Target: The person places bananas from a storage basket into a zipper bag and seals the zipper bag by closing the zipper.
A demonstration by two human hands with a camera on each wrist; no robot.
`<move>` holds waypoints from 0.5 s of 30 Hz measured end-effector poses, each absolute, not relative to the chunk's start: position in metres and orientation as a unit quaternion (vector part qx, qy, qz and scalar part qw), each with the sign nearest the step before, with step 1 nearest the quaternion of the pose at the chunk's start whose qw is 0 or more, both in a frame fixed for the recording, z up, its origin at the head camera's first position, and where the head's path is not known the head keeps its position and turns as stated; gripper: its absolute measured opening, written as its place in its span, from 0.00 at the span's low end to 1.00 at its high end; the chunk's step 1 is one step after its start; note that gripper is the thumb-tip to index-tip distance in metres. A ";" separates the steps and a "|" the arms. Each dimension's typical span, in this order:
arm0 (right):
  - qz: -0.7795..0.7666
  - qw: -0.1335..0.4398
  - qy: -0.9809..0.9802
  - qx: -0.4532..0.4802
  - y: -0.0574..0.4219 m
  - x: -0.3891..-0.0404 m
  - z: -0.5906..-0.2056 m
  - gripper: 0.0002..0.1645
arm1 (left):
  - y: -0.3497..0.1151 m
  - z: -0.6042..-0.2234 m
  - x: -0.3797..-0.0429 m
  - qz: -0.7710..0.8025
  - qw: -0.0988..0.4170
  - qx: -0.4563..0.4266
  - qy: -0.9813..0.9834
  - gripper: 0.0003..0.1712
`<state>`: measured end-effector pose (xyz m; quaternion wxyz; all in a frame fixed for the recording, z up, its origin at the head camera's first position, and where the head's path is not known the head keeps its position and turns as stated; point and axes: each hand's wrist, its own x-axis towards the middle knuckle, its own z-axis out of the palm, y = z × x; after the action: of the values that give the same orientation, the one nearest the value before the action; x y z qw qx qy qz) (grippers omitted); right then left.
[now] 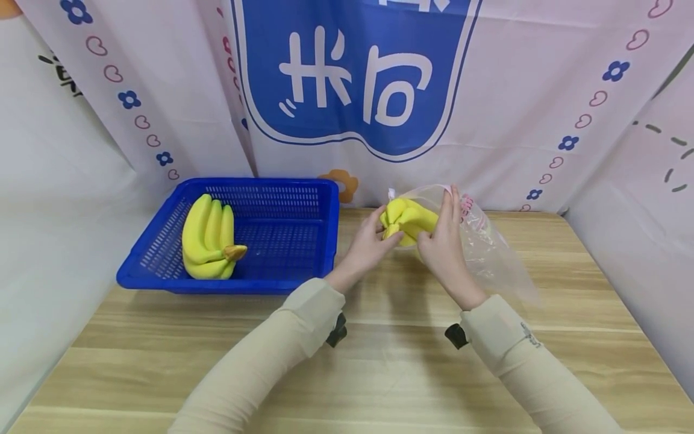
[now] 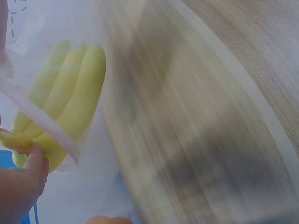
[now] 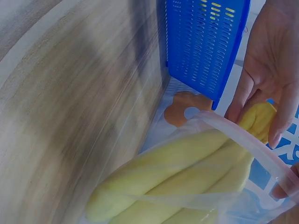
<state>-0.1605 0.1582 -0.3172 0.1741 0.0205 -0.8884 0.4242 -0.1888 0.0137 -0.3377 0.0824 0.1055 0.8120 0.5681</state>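
Note:
A bunch of bananas [image 1: 408, 216] is partly inside a clear plastic bag [image 1: 490, 253], its tips deep in the bag and its stem end out past the mouth. With thumb and fingers, my left hand [image 1: 370, 242] grips the bunch at the stem end. My right hand [image 1: 446, 242] holds the bag's rim between thumb and fingers, beside the fruit. Through the film in the right wrist view, the bananas [image 3: 173, 172] slant down and left. In the left wrist view the bag's pale rim crosses the bananas [image 2: 70, 93].
On the left of the wooden table [image 1: 379, 374] stands a blue plastic basket [image 1: 287, 284] with another banana bunch [image 1: 203, 238] in it. Behind hangs a white printed cloth [image 1: 515, 78] with a blue sign on it.

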 end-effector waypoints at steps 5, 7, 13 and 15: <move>0.422 0.177 -0.889 0.022 0.157 -0.161 -0.316 0.52 | 0.014 -0.341 -0.190 0.564 0.087 0.096 0.816 0.39; 0.420 0.178 -0.889 0.024 0.157 -0.162 -0.315 0.52 | 0.014 -0.342 -0.191 0.558 0.092 0.094 0.819 0.40; 0.419 0.171 -0.891 0.022 0.157 -0.163 -0.312 0.52 | 0.014 -0.340 -0.190 0.539 0.110 0.104 0.829 0.40; 0.420 0.168 -0.891 0.022 0.157 -0.164 -0.311 0.53 | 0.013 -0.340 -0.190 0.523 0.111 0.115 0.837 0.39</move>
<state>-0.1637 0.1574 -0.3111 0.1683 0.0220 -0.8914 0.4202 -0.1896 0.0130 -0.3399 0.1109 0.1151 0.8371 0.5231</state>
